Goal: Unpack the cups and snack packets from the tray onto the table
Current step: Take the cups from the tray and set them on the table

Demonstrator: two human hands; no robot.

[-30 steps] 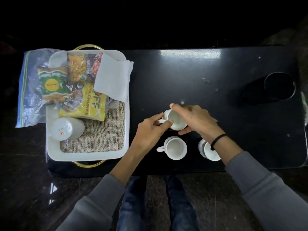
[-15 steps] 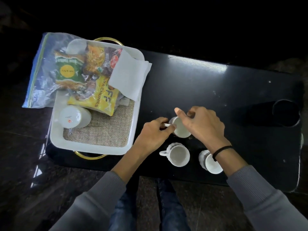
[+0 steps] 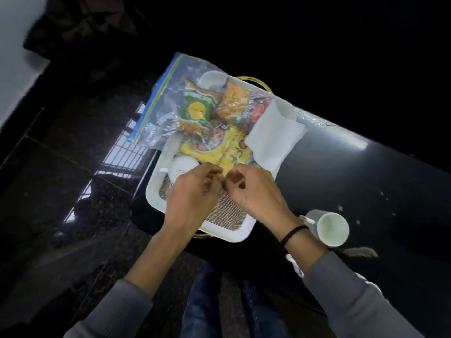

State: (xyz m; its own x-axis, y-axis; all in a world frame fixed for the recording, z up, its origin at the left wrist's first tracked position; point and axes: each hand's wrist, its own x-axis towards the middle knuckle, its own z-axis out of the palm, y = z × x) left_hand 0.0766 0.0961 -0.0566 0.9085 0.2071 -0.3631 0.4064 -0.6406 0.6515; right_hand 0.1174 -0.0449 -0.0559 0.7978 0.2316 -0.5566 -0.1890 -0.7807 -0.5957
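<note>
Likely step: take cup [image 3: 182,166] inside tray [image 3: 156,191] | left hand [image 3: 192,193], right hand [image 3: 253,191] over tray, loosely curled, holding nothing | advice: grip cup body, lift straight, clear of yellow packet [image 3: 219,152].

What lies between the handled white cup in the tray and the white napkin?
The yellow snack packet lies between the cup and the napkin, in the tray; the head view shows it.

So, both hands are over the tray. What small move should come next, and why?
Probably the left hand should close on the white cup in the tray: it lies beside that hand, another cup already sits on the table, and neither hand clearly holds anything.
</note>
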